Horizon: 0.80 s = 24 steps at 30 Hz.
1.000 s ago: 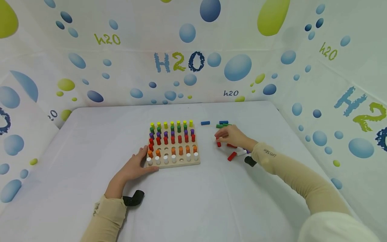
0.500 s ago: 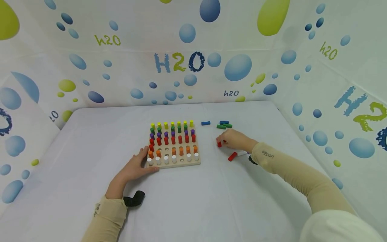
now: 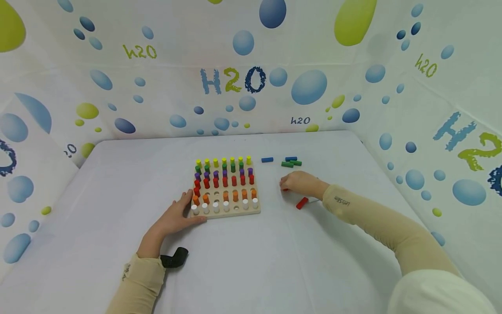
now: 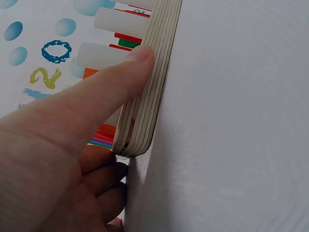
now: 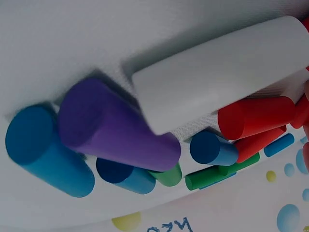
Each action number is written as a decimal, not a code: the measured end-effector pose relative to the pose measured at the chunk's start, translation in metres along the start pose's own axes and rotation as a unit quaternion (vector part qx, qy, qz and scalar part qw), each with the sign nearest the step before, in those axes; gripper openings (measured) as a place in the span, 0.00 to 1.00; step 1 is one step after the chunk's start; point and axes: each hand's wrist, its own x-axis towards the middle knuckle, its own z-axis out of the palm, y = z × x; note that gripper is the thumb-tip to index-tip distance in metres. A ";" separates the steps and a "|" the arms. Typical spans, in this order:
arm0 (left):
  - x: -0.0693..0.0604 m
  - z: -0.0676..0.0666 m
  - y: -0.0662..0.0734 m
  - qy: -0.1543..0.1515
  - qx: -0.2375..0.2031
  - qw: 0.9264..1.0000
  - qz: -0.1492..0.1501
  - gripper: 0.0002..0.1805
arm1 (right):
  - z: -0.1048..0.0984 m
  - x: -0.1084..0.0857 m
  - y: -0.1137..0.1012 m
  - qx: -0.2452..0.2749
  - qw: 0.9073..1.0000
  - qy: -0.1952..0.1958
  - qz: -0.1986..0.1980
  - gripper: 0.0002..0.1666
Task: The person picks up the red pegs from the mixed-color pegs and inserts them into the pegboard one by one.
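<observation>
A wooden pegboard point(image 3: 245, 210) holds rows of coloured pegs: yellow, green, purple, red, orange and white. My left hand point(image 3: 174, 216) grips its near left corner; the left wrist view shows the thumb point(image 4: 104, 87) against the layered front edge and the other fingers bent beside the corner. To the right of the board, my right hand point(image 3: 300, 183) pinches a red peg point(image 3: 286, 189) low over the table, mostly covered by the fingers. Another red peg point(image 3: 302, 203) lies just below that hand. Close up in the right wrist view are a white peg point(image 5: 217, 72) and a purple peg point(image 5: 113, 125).
Behind the right hand lie blue pegs point(image 3: 267, 160) and green pegs point(image 3: 287, 165). More loose blue pegs point(image 5: 48, 150) show in the right wrist view. A white cloth point(image 3: 243, 261) covers the table, and a printed curtain point(image 3: 168, 87) hangs behind.
My right hand has closed its fingers round the red peg, which was upright and more visible before, and now hides most of it. The left hand and the board have stayed put.
</observation>
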 end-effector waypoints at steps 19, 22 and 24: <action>-0.001 0.000 0.000 0.003 0.003 1.000 0.010 0.59 | 0.003 -0.006 0.003 0.290 0.939 0.102 0.156 0.14; -0.001 0.000 0.000 0.003 0.003 1.000 0.011 0.59 | 0.007 -0.007 0.005 0.343 0.912 0.127 0.185 0.14; -0.001 0.000 0.000 0.003 0.003 1.000 0.013 0.59 | 0.010 -0.008 0.005 0.377 0.892 0.144 0.204 0.14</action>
